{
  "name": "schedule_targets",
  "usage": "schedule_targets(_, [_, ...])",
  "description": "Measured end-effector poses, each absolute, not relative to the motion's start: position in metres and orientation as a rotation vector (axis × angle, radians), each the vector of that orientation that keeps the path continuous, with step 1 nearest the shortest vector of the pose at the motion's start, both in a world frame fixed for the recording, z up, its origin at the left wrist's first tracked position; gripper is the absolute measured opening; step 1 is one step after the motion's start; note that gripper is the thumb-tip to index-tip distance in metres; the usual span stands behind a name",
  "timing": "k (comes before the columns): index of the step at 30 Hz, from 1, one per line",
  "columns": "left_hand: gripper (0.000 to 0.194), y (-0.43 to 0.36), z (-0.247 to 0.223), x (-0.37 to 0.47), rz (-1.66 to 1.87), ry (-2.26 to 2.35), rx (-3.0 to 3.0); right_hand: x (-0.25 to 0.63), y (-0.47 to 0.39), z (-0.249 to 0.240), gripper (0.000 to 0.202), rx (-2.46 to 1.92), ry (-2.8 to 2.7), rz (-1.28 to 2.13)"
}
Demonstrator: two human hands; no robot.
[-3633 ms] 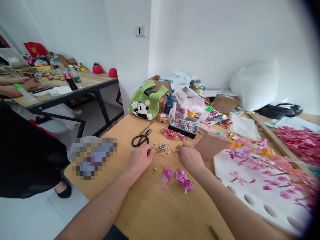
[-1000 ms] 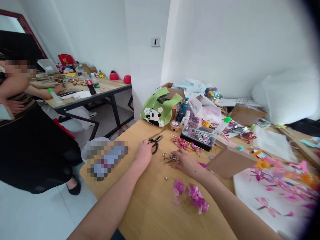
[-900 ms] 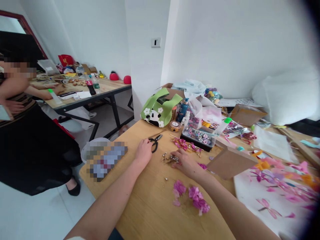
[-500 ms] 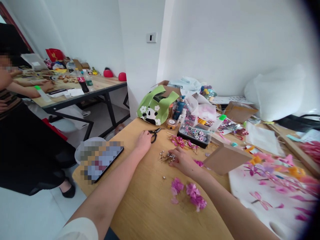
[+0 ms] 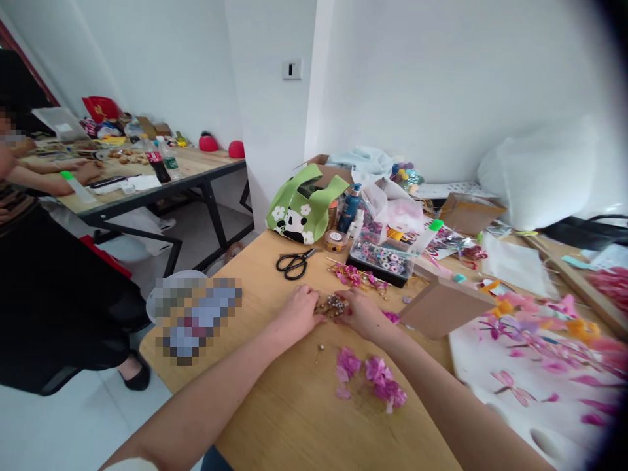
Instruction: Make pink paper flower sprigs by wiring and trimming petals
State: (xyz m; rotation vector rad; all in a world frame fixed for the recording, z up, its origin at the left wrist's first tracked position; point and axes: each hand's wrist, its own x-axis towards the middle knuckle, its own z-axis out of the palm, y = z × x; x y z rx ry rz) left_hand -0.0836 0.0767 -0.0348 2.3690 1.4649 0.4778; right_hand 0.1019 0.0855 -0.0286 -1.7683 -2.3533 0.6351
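I have my left hand [image 5: 298,314] and right hand [image 5: 360,314] low over the desk [image 5: 275,405], one at each side of a small heap of pearl-headed stems [image 5: 336,305]. The left hand is part-way open, thumb and forefinger apart at the heap's left edge; the right hand is also part-way open, its fingertips at the right edge. From this view I can't tell whether either has a stem pinched. The heap lies on the desk between them.

Nearer me, a single pearl-headed stem [image 5: 321,347] lies apart, and to its right are two loose clumps of pink-purple petals, a smaller clump [image 5: 348,362] and a larger clump [image 5: 381,376]. Beyond the left hand I see black-handled scissors [image 5: 304,256], blades slightly parted. Past the heap lie pink flower sprigs [image 5: 349,275], just in front of a box of beads [image 5: 385,257], with a small round jar [image 5: 335,241] to the left and a green panda bag [image 5: 314,212] behind.

To the right of my right hand, a brown board [image 5: 444,307] stands tilted beside a white board [image 5: 471,366] bearing pink blossom branches [image 5: 544,340]. A pixelated item [image 5: 206,320] lies at the desk's left edge; a person in black [image 5: 59,294] is farther left
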Motion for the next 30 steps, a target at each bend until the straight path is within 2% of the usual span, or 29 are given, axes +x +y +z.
schedule_targets(4, [0.013,0.084,-0.038,-0.076,0.471,1.438,2.363,0.097,0.088,-0.026,0.032,-1.838,-2.348,0.648])
schedule_targets(9, [0.021,0.100,-0.044,-0.074,0.480,1.437,2.372,0.092,0.094,-0.024,0.032,-1.891,-2.346,0.669])
schedule_targets(23, [0.027,0.131,-0.045,-0.092,0.514,1.416,2.383,0.071,0.108,-0.014,0.032,-1.971,-2.209,0.587])
schedule_targets(30, [0.031,0.118,-0.036,-0.098,0.511,1.416,2.372,0.081,0.059,0.016,0.032,-1.772,-2.186,0.507])
